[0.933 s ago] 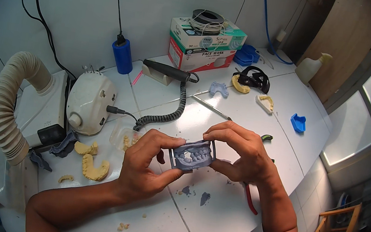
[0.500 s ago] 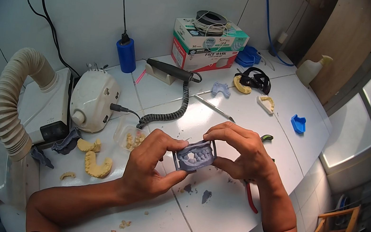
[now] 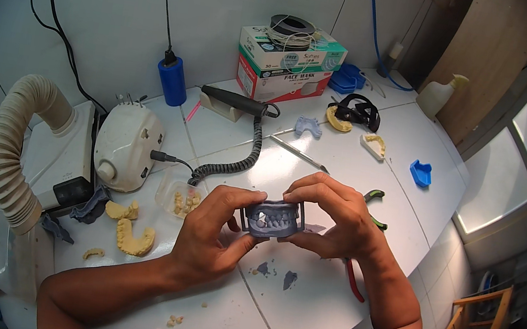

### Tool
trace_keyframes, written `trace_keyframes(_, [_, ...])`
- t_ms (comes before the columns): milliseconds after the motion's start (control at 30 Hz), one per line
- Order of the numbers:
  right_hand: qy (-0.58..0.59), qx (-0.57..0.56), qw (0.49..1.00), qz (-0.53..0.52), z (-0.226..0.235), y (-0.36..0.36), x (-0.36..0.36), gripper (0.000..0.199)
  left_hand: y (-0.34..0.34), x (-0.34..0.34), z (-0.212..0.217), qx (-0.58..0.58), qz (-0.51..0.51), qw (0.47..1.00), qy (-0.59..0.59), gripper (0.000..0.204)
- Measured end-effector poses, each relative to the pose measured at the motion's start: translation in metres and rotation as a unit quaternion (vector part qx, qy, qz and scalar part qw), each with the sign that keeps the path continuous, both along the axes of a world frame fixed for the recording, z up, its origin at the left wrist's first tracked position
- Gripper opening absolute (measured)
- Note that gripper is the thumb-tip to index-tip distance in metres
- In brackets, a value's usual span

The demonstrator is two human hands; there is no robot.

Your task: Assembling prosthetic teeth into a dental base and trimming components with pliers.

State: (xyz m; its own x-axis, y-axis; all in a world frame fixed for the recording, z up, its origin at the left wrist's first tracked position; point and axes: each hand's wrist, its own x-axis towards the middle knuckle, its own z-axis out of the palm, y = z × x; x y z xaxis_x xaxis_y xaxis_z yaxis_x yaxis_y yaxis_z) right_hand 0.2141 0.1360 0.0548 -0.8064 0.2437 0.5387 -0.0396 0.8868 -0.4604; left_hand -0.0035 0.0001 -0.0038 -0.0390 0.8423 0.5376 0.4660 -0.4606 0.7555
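Note:
Above the middle of the white table, both hands hold a blue-grey dental model (image 3: 274, 220) with rows of teeth and dark bars at its two sides. My left hand (image 3: 210, 228) pinches its left end, thumb below and fingers on top. At the right end, my right hand (image 3: 340, 220) grips it with the index finger over the upper edge and the thumb beneath. A small white patch shows among its teeth on the left. Beneath the hands lie blue-grey scraps (image 3: 290, 279). Close to my left hand stands a clear tub (image 3: 170, 195) of loose cream teeth.
Yellow plaster arches (image 3: 134, 242) lie left, by a white control box (image 3: 129, 148) and a ribbed hose (image 3: 8, 140). Red-handled pliers (image 3: 353, 281) and a green-handled tool (image 3: 376, 196) are beside my right arm. A handpiece (image 3: 232, 100) rests behind, near mask boxes (image 3: 286, 83).
Both hands have tilted the dental model, so its teeth now face me more from the front. The view has shifted slightly, and more of the green-handled tool shows.

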Motion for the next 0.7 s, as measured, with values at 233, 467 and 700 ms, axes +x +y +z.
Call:
trace_keyframes(233, [0.003, -0.02, 1.0, 0.012, -0.0033, 0.0015, 0.0002, 0.053, 0.0003, -0.0021, -0.0003, 0.015, -0.021, 1.0, 0.013, 0.062])
trace_keyframes(467, [-0.013, -0.039, 0.999, 0.02, -0.0026, 0.0029, 0.0023, 0.052, -0.0008, -0.0022, -0.0003, -0.002, -0.026, 1.0, 0.012, 0.057])
trace_keyframes(700, [-0.012, -0.065, 0.998, -0.001, -0.0076, -0.0065, -0.007, 0.061, -0.0034, -0.0028, -0.0025, -0.079, -0.005, 0.996, -0.039, 0.053])
